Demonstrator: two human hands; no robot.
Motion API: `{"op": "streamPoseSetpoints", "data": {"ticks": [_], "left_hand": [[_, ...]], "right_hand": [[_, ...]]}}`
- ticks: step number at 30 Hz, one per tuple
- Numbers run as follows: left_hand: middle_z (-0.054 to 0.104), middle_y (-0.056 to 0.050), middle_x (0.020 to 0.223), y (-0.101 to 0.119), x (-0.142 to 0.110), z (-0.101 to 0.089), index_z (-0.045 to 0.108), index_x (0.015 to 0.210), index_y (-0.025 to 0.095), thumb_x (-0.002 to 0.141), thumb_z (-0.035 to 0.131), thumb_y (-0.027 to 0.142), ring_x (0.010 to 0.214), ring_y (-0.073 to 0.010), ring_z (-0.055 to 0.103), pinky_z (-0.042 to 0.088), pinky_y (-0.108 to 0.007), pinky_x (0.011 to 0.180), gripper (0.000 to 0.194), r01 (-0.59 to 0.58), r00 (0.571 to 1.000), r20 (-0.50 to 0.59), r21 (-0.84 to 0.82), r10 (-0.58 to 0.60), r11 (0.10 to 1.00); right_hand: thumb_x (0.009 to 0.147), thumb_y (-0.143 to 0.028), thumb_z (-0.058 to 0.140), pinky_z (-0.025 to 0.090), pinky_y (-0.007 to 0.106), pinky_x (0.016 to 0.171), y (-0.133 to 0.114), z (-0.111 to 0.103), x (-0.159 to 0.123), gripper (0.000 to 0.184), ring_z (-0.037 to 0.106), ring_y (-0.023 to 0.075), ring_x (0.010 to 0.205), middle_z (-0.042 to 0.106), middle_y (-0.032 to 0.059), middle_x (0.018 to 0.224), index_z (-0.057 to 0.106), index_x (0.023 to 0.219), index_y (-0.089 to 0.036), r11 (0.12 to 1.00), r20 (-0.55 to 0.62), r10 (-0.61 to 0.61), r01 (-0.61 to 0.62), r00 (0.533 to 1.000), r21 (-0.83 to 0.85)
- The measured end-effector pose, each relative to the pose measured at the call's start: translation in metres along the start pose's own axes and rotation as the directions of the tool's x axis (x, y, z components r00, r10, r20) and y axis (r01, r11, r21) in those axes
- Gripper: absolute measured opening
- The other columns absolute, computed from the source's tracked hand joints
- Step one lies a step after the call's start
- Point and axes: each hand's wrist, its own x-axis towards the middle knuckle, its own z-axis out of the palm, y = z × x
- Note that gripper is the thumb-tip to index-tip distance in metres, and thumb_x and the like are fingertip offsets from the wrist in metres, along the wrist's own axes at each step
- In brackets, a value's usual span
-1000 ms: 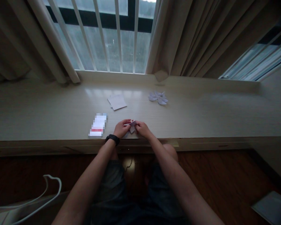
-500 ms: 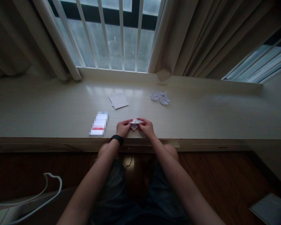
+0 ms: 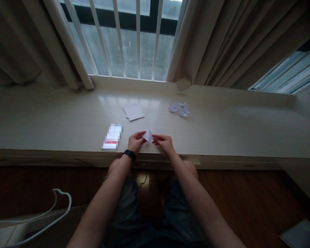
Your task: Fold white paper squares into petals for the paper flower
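The small folded paper (image 3: 147, 135) is pinched by the fingers of the left hand (image 3: 135, 142) and right hand (image 3: 166, 143); for neat shaping, a soft hold seems needed.

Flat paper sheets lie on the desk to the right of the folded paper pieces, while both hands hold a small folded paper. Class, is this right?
Not quite: the head view shows the flat paper sheets to the left of the folded paper pieces. The rest stands: they lie on the desk, and the left hand and right hand hold the small folded paper.
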Motion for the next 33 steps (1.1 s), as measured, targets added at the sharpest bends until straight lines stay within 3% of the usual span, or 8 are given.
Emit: {"op": "streamPoseSetpoints", "data": {"ticks": [4,7,11,15,20,27,33], "left_hand": [[0.073,-0.013,0.101,-0.002,0.0,-0.001,0.07,0.103,0.011,0.06,0.081,0.036,0.089,-0.0226,0.068,0.054,-0.036,0.082,0.051,-0.017,1.0,-0.017,0.047,0.018,0.999],[0.074,-0.011,0.096,-0.003,0.001,-0.002,0.072,0.101,0.011,0.061,0.08,0.034,0.084,-0.0217,0.068,0.054,-0.035,0.08,0.047,-0.035,0.999,0.002,0.128,0.035,0.991],[0.074,-0.011,0.096,-0.003,0.001,-0.002,0.074,0.098,0.012,0.061,0.08,0.035,0.085,-0.0213,0.067,0.053,-0.035,0.081,0.044,-0.059,0.998,0.027,0.153,0.055,0.986],[0.074,-0.011,0.09,0.001,0.0,-0.003,0.073,0.094,0.011,0.058,0.082,0.035,0.081,-0.0215,0.068,0.054,-0.037,0.081,0.044,0.001,1.0,0.026,0.09,-0.004,0.996],[0.073,-0.012,0.087,0.006,-0.003,0.0,0.072,0.088,0.009,0.061,0.079,0.035,0.082,-0.0222,0.068,0.054,-0.039,0.082,0.038,0.066,0.998,0.029,-0.076,-0.064,0.995],[0.072,-0.008,0.081,0.001,-0.002,-0.001,0.071,0.085,0.012,0.057,0.083,0.045,0.075,-0.0195,0.067,0.055,-0.035,0.077,0.045,0.048,0.999,0.0,0.1,-0.048,0.994],[0.072,-0.006,0.079,-0.001,-0.001,-0.004,0.071,0.082,0.012,0.056,0.085,0.042,0.074,-0.0174,0.067,0.054,-0.033,0.078,0.042,0.044,0.999,0.023,0.027,-0.045,0.999]], "right_hand": [[0.069,-0.045,0.069,0.054,0.028,0.061,-0.005,0.0,-0.003,0.037,0.067,0.016,0.064,0.073,0.0058,0.079,0.073,0.093,-0.016,1.0,0.035,0.002,-0.002,0.999,0.006],[0.066,-0.046,0.074,0.052,0.025,0.054,-0.002,0.004,-0.002,0.036,0.064,0.0145,0.055,0.068,0.0019,0.066,0.067,0.085,-0.016,0.998,-0.024,-0.04,0.038,0.999,-0.042],[0.063,-0.045,0.078,0.047,0.023,0.047,0.006,0.007,0.003,0.044,0.058,0.0124,0.048,0.065,-0.0021,0.06,0.061,0.094,-0.018,0.995,-0.066,-0.072,0.067,0.995,-0.08],[0.065,-0.048,0.075,0.047,0.023,0.05,0.008,0.003,0.006,0.04,0.056,0.0111,0.049,0.066,0.0012,0.063,0.067,0.087,-0.015,0.992,-0.022,-0.078,0.075,0.997,-0.106],[0.064,-0.048,0.075,0.046,0.024,0.049,0.006,0.0,0.005,0.039,0.056,0.0116,0.051,0.066,0.0027,0.064,0.071,0.084,-0.014,0.994,-0.048,-0.073,0.069,0.996,-0.086],[0.062,-0.048,0.077,0.048,0.026,0.053,0.002,0.0,0.002,0.04,0.056,0.0126,0.052,0.069,0.004,0.066,0.073,0.084,-0.015,0.997,-0.087,-0.076,0.074,0.993,-0.03],[0.065,-0.047,0.075,0.045,0.025,0.05,0.001,-0.001,0.001,0.038,0.056,0.013,0.055,0.07,0.0047,0.07,0.074,0.085,-0.015,0.993,-0.082,-0.102,0.096,0.991,-0.068]]}}
